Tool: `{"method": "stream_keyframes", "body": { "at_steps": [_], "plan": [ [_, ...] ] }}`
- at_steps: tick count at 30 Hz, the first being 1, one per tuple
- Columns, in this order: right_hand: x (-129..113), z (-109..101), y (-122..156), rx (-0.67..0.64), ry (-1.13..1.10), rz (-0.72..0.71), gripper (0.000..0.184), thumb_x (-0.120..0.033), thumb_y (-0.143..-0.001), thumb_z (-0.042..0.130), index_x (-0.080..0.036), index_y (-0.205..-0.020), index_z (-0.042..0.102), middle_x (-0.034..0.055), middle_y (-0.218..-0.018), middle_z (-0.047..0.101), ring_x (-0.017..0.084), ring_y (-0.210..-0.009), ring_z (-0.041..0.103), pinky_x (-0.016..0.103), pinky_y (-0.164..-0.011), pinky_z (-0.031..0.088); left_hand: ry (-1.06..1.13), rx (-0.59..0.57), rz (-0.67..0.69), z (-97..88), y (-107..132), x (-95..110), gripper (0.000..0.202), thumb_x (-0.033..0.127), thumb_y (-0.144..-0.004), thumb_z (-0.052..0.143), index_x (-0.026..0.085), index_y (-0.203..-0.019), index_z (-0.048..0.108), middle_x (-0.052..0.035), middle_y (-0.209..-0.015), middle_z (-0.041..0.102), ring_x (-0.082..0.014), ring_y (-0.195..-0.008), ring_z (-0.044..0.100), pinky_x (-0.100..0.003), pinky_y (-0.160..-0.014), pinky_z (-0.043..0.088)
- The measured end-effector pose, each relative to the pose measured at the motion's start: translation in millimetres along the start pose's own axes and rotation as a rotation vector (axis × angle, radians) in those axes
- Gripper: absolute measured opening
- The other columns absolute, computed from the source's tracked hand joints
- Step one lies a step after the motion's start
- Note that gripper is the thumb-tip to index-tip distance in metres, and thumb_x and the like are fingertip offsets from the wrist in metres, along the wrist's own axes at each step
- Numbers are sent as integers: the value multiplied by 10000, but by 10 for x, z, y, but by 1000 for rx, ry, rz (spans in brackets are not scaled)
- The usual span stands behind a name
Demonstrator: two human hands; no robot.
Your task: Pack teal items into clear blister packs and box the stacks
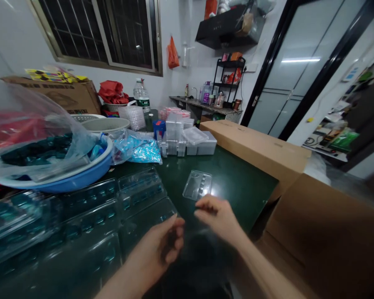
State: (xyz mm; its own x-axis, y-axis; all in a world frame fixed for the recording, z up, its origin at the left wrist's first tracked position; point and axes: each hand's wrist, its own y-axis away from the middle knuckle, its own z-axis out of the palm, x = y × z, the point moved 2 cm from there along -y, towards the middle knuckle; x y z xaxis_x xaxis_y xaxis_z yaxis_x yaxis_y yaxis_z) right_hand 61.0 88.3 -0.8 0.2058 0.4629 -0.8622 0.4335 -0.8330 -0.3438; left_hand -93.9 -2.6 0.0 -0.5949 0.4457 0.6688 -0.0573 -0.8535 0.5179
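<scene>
Left hand (pixel 154 247) curled and right hand (pixel 217 218) nearly pinched, whether on clear plastic I couldn't tell, just below a clear blister tray (pixel 197 185) at twelve o'clock, apparently laid flat on the green tabletop (pixel 237 182) within reach, stacked blister trays (pixel 90 220) at nine o'clock.

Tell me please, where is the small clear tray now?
In the head view, the clear tray lies on the green table, just beyond the right hand, left of the cardboard box.
</scene>
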Motion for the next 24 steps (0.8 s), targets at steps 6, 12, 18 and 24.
{"method": "stream_keyframes", "body": {
  "at_steps": [6,12,18,24],
  "plan": [
    [957,-529,-1092,148,196,135,154,-271,-671,618,-125,-718,598,-17,-525,538,109,-483,491,235,-482,383,-4,77,31,-203,70,119,255,56,-649,558,115,-892,607,-89,-834,596,-119,-606,543,-195,-429,356],
    [1382,-487,-1370,-38,376,158,174,-284,-796,558,-113,-782,582,-18,-674,574,83,-568,533,234,-553,450,-66,245,15,-269,177,169,274,225,-629,691,164,-889,630,-98,-861,626,-87,-505,515,-164,-339,281],
    [1357,-423,-1382,-134,582,155,180,-295,-806,549,-127,-853,594,5,-773,600,116,-699,566,299,-674,468,-95,167,-2,-271,128,187,289,399,-661,649,164,-829,627,-25,-632,560,-42,-364,376,-163,-310,202],
    [1303,-375,-1419,-184,752,182,199,-313,-828,516,-138,-895,583,35,-911,596,148,-830,565,344,-751,456,-129,170,-40,-305,61,187,384,447,-711,589,192,-997,578,-3,-657,514,-39,-397,333,-168,-340,169]
  ]
}}
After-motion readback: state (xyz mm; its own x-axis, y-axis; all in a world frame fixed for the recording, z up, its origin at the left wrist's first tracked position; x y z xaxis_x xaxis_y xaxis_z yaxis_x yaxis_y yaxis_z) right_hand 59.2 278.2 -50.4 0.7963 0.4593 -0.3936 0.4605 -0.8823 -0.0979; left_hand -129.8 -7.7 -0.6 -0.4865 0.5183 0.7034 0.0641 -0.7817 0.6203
